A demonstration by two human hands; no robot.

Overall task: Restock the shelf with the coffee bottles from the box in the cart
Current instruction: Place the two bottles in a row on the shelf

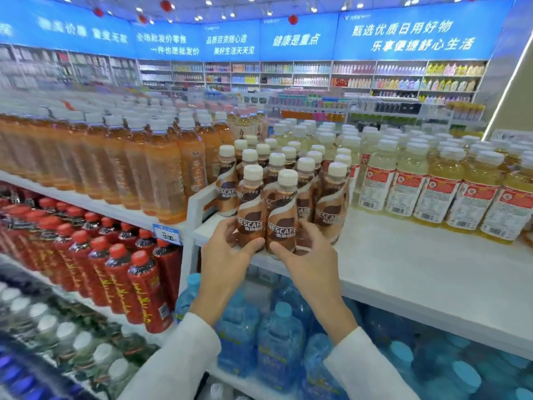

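Several brown Nescafe coffee bottles with cream caps stand grouped on the white shelf (403, 255). At the front of the group, my left hand (230, 252) grips the lower part of one coffee bottle (250, 209). Right beside it, my right hand (305, 255) grips a second coffee bottle (282, 215). Both bottles are upright at the shelf's front edge, touching each other. The rest of the coffee bottles (302, 168) stand in rows behind them. The cart and the box are out of view.
Pale yellow drink bottles (432, 192) fill the shelf to the right. Orange tea bottles (129, 157) line the left shelf, with red-capped dark bottles (115, 269) below. Large blue water jugs (277, 336) sit under the white shelf. A price tag (167, 233) hangs at the shelf corner.
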